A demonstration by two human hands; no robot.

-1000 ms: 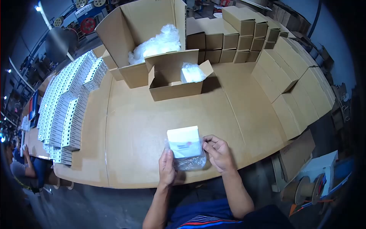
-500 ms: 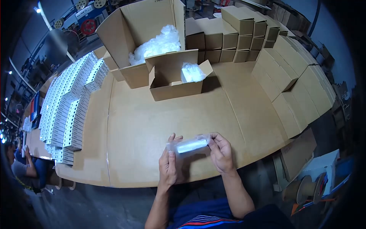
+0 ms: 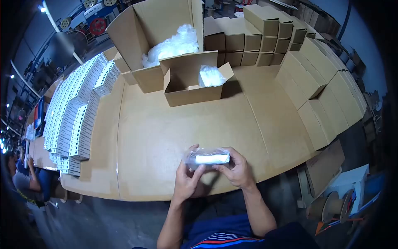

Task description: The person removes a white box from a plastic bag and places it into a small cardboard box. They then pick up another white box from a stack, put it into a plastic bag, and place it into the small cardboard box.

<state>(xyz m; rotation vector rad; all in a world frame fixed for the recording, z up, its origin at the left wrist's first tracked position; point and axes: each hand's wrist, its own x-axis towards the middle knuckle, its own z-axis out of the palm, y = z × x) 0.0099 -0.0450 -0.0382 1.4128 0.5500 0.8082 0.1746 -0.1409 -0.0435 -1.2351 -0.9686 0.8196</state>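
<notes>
A small white item in clear plastic wrap [image 3: 211, 159] is held level between both hands, over the front edge of the cardboard-covered table [image 3: 186, 128]. My left hand [image 3: 187, 178] grips its left end, with the thumb on the near side. At the right end, my right hand [image 3: 237, 170] is closed round it, thumb underneath and fingers behind. Beyond them stands an open carton [image 3: 192, 98] with a plastic-wrapped bundle [image 3: 211, 76] at its right side.
A larger open box [image 3: 149, 80] holds crumpled clear plastic [image 3: 174, 46]. Stacked white small boxes [image 3: 78, 120] line the left side. Brown cartons [image 3: 269, 43] are stacked at the back, more cartons [image 3: 321, 103] at the right. Another person [image 3: 27, 180] is at far left.
The wrapped item has turned from slanted to level, its white face now showing. Both thumbs have shifted to its near side, and my right hand has moved slightly inward.
</notes>
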